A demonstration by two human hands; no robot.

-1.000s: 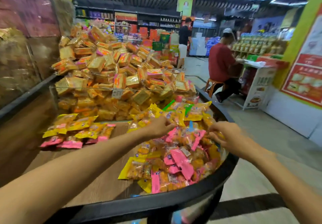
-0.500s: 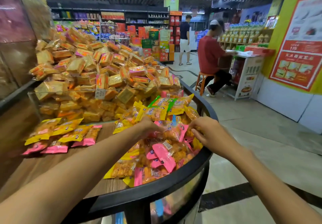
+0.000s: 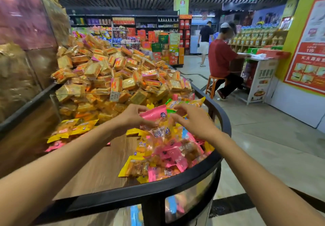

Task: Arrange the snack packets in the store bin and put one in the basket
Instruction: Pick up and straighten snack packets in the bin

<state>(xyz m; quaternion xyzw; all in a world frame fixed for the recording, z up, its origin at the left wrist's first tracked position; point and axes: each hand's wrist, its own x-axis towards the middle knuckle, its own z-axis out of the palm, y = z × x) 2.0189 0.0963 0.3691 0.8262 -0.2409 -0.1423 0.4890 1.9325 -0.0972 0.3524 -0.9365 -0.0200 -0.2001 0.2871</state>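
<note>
Pink crinkly plastic film, a snack packet [image 3: 154,114] with an orange filling, is lifted above the loose heap of pink and yellow packets [image 3: 168,152]. The left hand [image 3: 133,116] pinches its near-left edge; the right hand [image 3: 190,118], fingers curled, hovers at its far-right end, though whether it touches is unclear. Probably it is raised for sorting. Beneath both hands lies the wood-grain worktop [image 3: 98,169] inside the black-rimmed bin [image 3: 175,185]. Left of the left hand, yellow packets [image 3: 73,129] lie flat. No basket shows.

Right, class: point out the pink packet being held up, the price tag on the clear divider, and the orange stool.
pink packet [image 3: 153,113], head view, its flat pink top
price tag [image 3: 114,96], head view, its middle
orange stool [image 3: 213,81], head view, its seat edge
</note>
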